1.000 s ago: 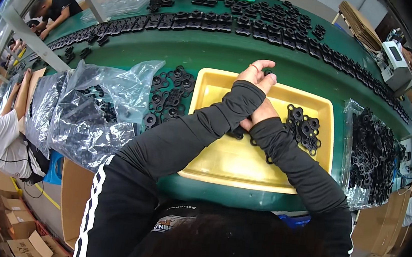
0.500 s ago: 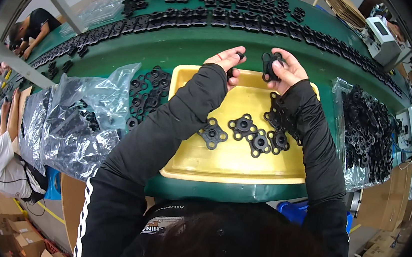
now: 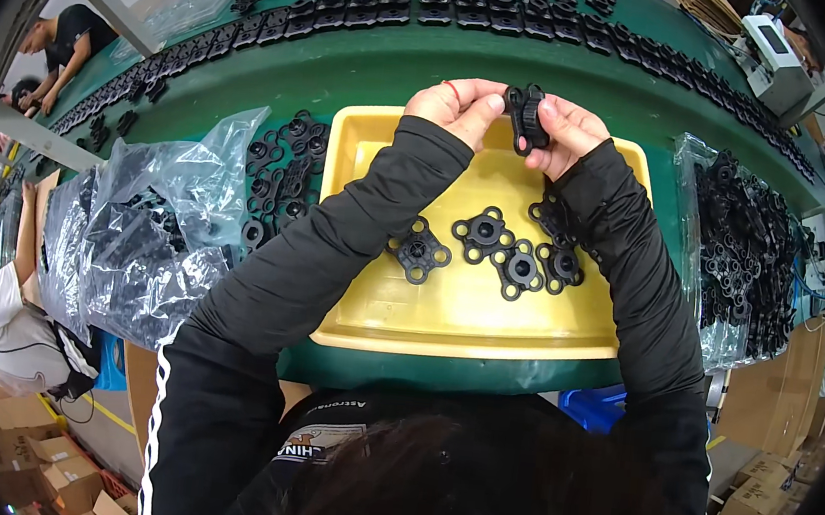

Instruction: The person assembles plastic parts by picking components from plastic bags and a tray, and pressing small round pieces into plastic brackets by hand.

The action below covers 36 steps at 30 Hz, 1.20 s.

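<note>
Above the far edge of the yellow tray (image 3: 463, 347), my two hands meet at a black plastic part (image 3: 526, 117) with ring-shaped lobes and a ribbed round middle. My right hand (image 3: 571, 133) grips it from the right between thumb and fingers. From the left, my left hand (image 3: 455, 109) pinches at its edge, thumb pressed against the fingers. Several flat black four-ringed parts lie in the tray, among them one part (image 3: 419, 250) apart at the left and another part (image 3: 520, 270) in a cluster. My right forearm partly covers that cluster.
Loose black parts (image 3: 286, 169) and clear plastic bags (image 3: 149, 230) lie left of the tray. A bag of black parts (image 3: 740, 252) stands right. Beyond runs a long row of assembled parts (image 3: 449, 8) on the green table (image 3: 372, 67). Other people work at the far side and left.
My hands have come together. The left hand moved right to the black part in my right hand, which now stands turned with its ribbed middle showing. The view has shifted slightly.
</note>
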Motion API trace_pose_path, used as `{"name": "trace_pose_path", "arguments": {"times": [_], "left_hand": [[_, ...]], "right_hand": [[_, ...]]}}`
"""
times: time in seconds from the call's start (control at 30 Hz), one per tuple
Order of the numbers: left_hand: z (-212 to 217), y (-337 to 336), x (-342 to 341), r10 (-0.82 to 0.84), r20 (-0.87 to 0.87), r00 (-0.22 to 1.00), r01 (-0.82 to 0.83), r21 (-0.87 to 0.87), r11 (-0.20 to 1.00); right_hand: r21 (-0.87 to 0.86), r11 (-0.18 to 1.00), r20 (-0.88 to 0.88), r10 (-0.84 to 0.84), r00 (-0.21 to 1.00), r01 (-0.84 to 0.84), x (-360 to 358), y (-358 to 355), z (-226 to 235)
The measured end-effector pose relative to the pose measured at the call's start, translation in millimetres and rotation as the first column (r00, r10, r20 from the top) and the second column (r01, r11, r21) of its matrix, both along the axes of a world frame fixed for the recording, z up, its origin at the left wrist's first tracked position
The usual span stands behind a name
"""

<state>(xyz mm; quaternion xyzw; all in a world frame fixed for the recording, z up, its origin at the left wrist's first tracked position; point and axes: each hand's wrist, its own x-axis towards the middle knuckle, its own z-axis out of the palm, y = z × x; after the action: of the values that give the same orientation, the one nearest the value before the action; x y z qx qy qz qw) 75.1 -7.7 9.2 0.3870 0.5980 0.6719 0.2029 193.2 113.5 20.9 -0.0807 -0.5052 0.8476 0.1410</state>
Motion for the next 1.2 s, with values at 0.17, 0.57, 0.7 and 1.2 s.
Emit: {"name": "trace_pose_path", "arguments": {"times": [0.17,0.57,0.7,1.2], "left_hand": [[13.7,-9.5,2.7,-0.172,0.381,0.908,0.189,-0.007,0.982],[5.7,-5.4,-0.6,-0.145,0.464,0.874,0.137,0.050,0.989],[11.8,-1.4,-0.9,-0.133,0.666,0.734,0.131,0.054,0.990],[-7.6,-5.0,-17.6,-0.301,0.745,0.595,0.234,0.198,0.952]], "right_hand": [[0.107,0.994,-0.001,-0.039,0.999,0.039,0.4,-3.0,2.3],[0.242,0.955,0.036,-0.185,0.982,0.171,-3.5,-7.7,-3.9],[0.049,0.984,0.077,-0.176,0.981,0.173,-3.2,-5.3,-0.3],[-0.163,0.970,0.048,-0.175,0.983,0.181,2.0,6.4,-11.4]]}}
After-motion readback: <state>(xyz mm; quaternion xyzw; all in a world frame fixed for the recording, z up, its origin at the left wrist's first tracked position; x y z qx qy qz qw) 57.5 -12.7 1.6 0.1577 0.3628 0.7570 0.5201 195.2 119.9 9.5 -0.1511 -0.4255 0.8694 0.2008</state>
